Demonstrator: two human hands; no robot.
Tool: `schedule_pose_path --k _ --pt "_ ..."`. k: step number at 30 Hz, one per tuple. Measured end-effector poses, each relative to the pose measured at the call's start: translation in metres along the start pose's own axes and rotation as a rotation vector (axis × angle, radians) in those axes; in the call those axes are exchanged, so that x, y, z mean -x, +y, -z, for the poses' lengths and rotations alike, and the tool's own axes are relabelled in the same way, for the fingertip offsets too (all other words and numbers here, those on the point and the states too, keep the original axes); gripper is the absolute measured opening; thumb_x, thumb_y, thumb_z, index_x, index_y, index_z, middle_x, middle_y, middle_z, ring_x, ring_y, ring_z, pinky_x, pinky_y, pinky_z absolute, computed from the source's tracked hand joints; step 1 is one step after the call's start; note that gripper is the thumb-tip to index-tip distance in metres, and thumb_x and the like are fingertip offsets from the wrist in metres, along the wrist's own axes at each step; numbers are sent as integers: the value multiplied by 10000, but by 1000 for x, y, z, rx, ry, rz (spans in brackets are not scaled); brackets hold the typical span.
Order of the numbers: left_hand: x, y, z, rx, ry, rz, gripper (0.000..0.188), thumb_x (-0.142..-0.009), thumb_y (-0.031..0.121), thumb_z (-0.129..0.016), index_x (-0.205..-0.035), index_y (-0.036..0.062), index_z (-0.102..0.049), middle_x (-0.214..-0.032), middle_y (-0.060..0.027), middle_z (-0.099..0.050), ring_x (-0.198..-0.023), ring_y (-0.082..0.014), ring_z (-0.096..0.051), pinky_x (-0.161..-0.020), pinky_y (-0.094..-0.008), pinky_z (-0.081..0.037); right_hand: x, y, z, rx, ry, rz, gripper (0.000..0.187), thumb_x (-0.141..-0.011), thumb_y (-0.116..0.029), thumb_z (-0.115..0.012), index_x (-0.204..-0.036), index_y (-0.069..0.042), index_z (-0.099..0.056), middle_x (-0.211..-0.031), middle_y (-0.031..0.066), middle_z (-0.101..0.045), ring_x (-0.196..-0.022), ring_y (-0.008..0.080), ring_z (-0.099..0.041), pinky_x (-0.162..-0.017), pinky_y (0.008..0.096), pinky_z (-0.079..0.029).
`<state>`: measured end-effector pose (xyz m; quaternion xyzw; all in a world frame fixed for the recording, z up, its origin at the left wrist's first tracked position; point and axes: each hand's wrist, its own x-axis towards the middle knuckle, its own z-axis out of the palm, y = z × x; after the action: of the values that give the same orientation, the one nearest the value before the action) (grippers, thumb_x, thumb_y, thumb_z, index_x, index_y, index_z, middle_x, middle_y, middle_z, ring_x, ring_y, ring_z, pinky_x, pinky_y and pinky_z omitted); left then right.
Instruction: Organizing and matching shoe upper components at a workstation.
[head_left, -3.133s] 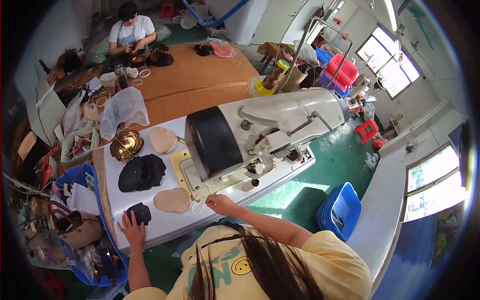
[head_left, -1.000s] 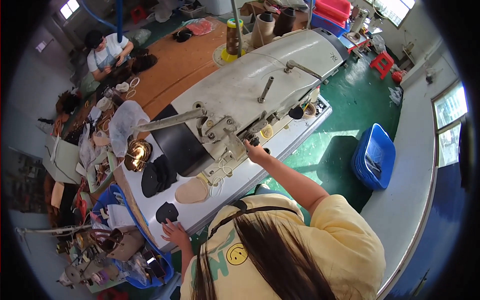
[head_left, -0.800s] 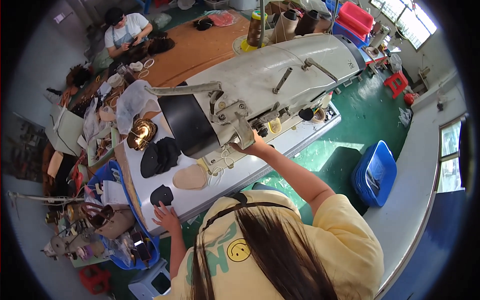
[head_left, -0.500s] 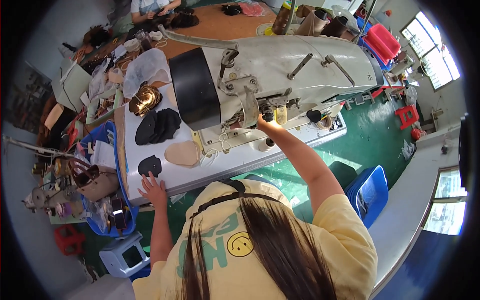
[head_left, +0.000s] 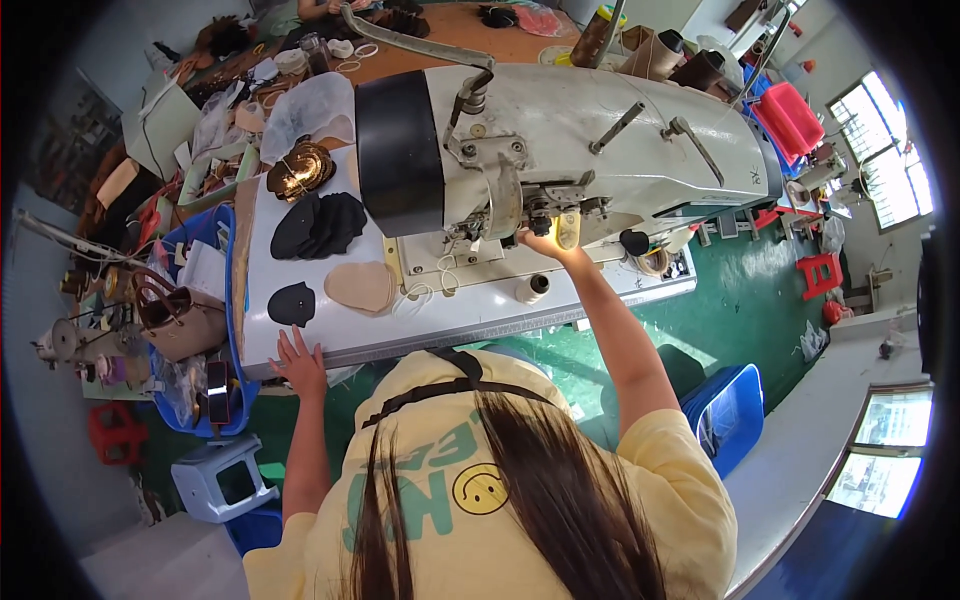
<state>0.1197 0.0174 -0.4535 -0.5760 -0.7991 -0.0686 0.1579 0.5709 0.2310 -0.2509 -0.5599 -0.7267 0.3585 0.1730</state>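
My left hand (head_left: 300,364) lies at the front edge of the white sewing table (head_left: 440,330), fingers spread and holding nothing. Its fingertips are right beside a single black rounded piece (head_left: 292,304). My right hand (head_left: 541,243) reaches under the head of a large sewing machine (head_left: 590,130), close to the needle area; its fingers are mostly hidden by machine parts. Beyond the single piece lies a fanned stack of black pieces (head_left: 318,225), with beige oval pieces (head_left: 360,287) beside it and shiny bronze pieces (head_left: 301,170) farther back.
A white thread spool (head_left: 533,289) stands near my right forearm. Thread cones (head_left: 652,55) rise behind the machine. Left of the table are a blue bin (head_left: 240,345) and a handbag (head_left: 183,318). Blue stacked tubs (head_left: 735,415) stand on the green floor at right.
The whole view has shifted a little. My left fingers have drawn back from the single black piece, which has turned slightly. My right hand stays under the machine head.
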Motion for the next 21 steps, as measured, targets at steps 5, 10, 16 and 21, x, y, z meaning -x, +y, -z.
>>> schedule_pose_path --k 5,10,16,21 --pt "-9 10 5 29 7 -12 673 -887 362 -556 -1457 153 -268 -1464 -149 -291 -1309 -302 -334 -1018 -635 -197 -1 3 -4 -76 -13 0 199 -680 -203 -606 -838 -82 -614 -769 49 -634 -678 206 -584 -624 345 -461" --pt "3 10 1 70 -25 10 672 -882 348 -560 -1455 150 -273 -1458 -156 -296 -1310 -306 -332 -1023 -633 -190 0 23 -14 -102 116 92 206 -732 -221 -648 -868 -67 -627 -772 29 -635 -724 171 -600 -677 343 -490" --pt "28 4 -1 65 -49 40 657 -866 359 -573 -1426 125 -321 -1451 -164 -303 -1309 -315 -325 -1041 -608 -186 -57 149 -72 -168 233 137 319 -822 -436 -592 -905 -144 -693 -832 61 -690 -777 254 -649 -688 385 -495" --pt "67 -3 -11 52 -202 123 682 -879 341 -566 -1454 136 -262 -1464 -165 -286 -1345 -320 -279 -1041 -612 -177 -47 164 -70 -141 159 81 423 -781 -550 -596 -965 -181 -691 -909 77 -695 -823 290 -655 -703 402 -498"
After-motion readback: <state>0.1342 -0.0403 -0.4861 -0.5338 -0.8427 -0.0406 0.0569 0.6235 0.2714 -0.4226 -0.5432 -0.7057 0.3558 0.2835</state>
